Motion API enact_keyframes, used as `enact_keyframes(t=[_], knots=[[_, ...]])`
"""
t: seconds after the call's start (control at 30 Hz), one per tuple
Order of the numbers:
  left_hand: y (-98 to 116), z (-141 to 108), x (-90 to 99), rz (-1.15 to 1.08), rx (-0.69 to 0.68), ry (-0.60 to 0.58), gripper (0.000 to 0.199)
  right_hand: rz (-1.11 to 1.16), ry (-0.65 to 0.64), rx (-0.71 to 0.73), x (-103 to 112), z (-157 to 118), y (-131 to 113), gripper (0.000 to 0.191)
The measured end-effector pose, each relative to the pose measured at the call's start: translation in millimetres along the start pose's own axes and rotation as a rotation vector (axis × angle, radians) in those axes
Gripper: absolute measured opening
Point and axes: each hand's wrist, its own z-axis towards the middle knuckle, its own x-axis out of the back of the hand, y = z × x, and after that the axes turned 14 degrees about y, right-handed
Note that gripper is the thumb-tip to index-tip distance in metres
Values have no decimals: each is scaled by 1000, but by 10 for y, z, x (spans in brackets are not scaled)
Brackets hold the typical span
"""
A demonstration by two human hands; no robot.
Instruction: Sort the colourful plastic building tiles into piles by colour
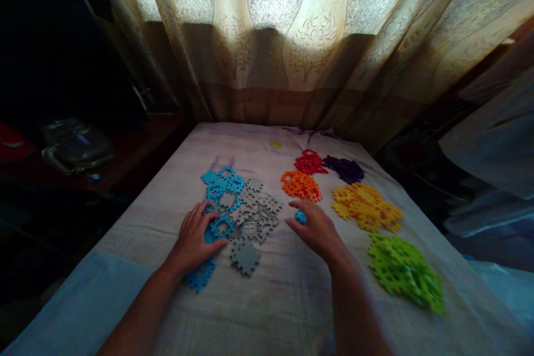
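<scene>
My left hand [195, 238] lies over a pile of blue notched plastic building tiles, fingers spread, partly covering them. A blue tile with a square-like opening [222, 226] shows between its thumb and forefinger. Grey tiles [249, 228] of the same kind lie spread just right of that hand, some overlapping the blue ones. My right hand [315, 227] is curled above the cloth to the right of the grey tiles. A small blue tile [300, 216] sits in its grasp, partly hidden by the fingers; thumb and forefinger tips are apart.
Beyond and right of my right hand lie heaps of orange [301, 185], red [309, 162], dark purple [344, 168], yellow [367, 207] and green tiles [404, 270]. One yellow-green piece [276, 145] lies near the far edge. A patterned curtain [275, 67] hangs behind the cloth-covered table [167, 178].
</scene>
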Motion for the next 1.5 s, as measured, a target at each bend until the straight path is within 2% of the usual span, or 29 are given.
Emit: enact_keyframes(t=[0.13, 0.23, 0.37, 0.47, 0.63, 0.73, 0.9, 1.0, 1.07, 1.2, 1.37, 1.5], knots=[[6, 2, 16, -6, -33, 27, 49, 70, -32, 86, -110, -46, -236, 31], [30, 4, 51, -47, -78, 59, 50, 158, -36, 90, -178, -78, -404, 28], [99, 11, 100, -108, -175, 99, 53, 336, -111, -58, -290, -134, -604, 29], [152, 14, 112, -127, -219, 79, 54, 502, -189, -155, -415, -207, -734, 36], [190, 9, 104, -142, -227, 41, 56, 650, -216, -214, -584, -275, -838, 31], [175, 25, 118, -165, -183, 43, 60, 627, -171, -208, -518, -175, -674, 28], [10, 140, 268, -121, -57, 69, 37, 503, -21, -314, -136, 43, 42, 30], [-93, 208, 446, -62, 16, -7, 35, 265, 29, -341, 65, 68, 430, 26], [-115, 225, 565, -9, 69, -107, 36, 148, 24, -330, 140, 53, 563, 22], [-77, 203, 702, 59, 151, -266, 42, -5, 24, -352, 189, 31, 587, 27], [-65, 161, 696, 27, 128, -284, 39, -89, 46, -359, 179, 52, 467, 35], [-83, 144, 673, 15, 112, -285, 37, -63, 27, -299, 130, 58, 349, 38]])
